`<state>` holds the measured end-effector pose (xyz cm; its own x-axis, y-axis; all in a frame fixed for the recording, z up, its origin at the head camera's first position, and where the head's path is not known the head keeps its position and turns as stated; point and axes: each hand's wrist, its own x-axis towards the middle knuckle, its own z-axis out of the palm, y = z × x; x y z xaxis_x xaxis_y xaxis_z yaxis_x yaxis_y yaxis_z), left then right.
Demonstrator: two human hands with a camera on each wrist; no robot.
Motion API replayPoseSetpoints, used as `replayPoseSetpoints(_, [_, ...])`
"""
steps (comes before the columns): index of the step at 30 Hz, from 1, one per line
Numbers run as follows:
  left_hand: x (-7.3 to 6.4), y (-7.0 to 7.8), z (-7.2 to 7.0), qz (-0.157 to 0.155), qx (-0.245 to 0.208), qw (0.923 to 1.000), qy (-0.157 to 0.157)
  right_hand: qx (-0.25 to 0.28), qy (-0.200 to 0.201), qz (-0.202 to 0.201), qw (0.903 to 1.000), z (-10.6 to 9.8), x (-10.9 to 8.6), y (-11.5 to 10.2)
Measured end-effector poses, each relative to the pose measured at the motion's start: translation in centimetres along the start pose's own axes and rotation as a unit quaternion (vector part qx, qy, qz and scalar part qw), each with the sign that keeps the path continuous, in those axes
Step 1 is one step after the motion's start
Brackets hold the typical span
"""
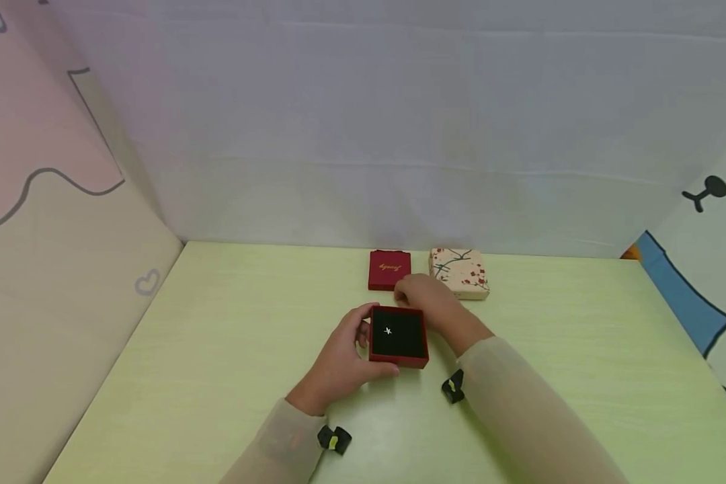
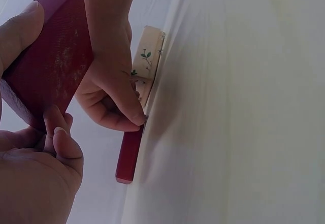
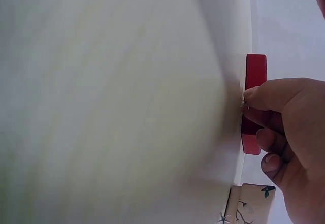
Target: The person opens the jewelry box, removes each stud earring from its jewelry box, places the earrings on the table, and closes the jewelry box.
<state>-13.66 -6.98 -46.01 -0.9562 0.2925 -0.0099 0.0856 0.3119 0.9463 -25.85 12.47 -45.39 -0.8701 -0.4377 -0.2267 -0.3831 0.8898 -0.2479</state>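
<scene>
A red jewelry box (image 1: 398, 361) with a black insert (image 1: 402, 339) is held by my left hand (image 1: 345, 356), thumb on its near side and fingers round its left and far sides. One silvery star earring (image 1: 388, 331) sits in the insert, left of the middle. Beyond the box, my right hand (image 1: 429, 299) pinches a tiny silvery earring (image 3: 245, 103) between thumb and index finger; its shape is mostly hidden. This hand is just in front of the red lid (image 1: 390, 270) with gold lettering, which lies on the table.
A cream box with a branch and blossom print (image 1: 460, 272) stands right of the lid, near the back edge of the pale table (image 1: 218, 336). A white cloth wall (image 1: 363, 134) rises behind, with printed panels at both sides.
</scene>
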Motion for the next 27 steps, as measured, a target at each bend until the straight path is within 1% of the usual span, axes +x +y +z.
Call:
replayPoseSetpoints(4, [0.0, 0.0, 0.1, -0.004, -0.002, 1.0000, -0.001, 0.007, 0.004, -0.003, 1.0000, -0.1, -0.2, 0.0])
replayPoseSetpoints(8, [0.0, 0.2, 0.1, -0.004, -0.004, 1.0000, 0.000, 0.015, 0.024, -0.026, 0.9993, -0.4, -0.8, 0.3])
replayPoseSetpoints(12, [0.0, 0.3, 0.1, 0.001, -0.001, 1.0000, 0.002, 0.052, 0.062, -0.036, 0.9961, -0.6, -1.8, 0.7])
replayPoseSetpoints(19, [0.1, 0.1, 0.1, 0.004, 0.002, 1.0000, 0.000, 0.128, 0.122, -0.018, 0.9842, -1.6, -3.9, 1.2])
replayPoseSetpoints(21, [0.2, 0.1, 0.1, 0.005, 0.004, 1.0000, 0.001, 0.150, 0.140, -0.015, 0.9787, -1.6, -4.4, 1.3])
replayPoseSetpoints(23, [0.2, 0.1, 0.2, 0.008, 0.006, 0.9999, 0.002, 0.184, 0.160, -0.011, 0.9698, -1.5, -4.9, 1.5])
replayPoseSetpoints(25, [0.1, 0.1, 0.2, 0.012, 0.004, 0.9999, 0.002, 0.220, 0.184, -0.002, 0.9580, -1.3, -5.6, 1.6])
replayPoseSetpoints(27, [0.0, 0.2, 0.2, 0.015, 0.002, 0.9999, 0.001, 0.261, 0.208, 0.009, 0.9426, -1.0, -6.4, 1.7])
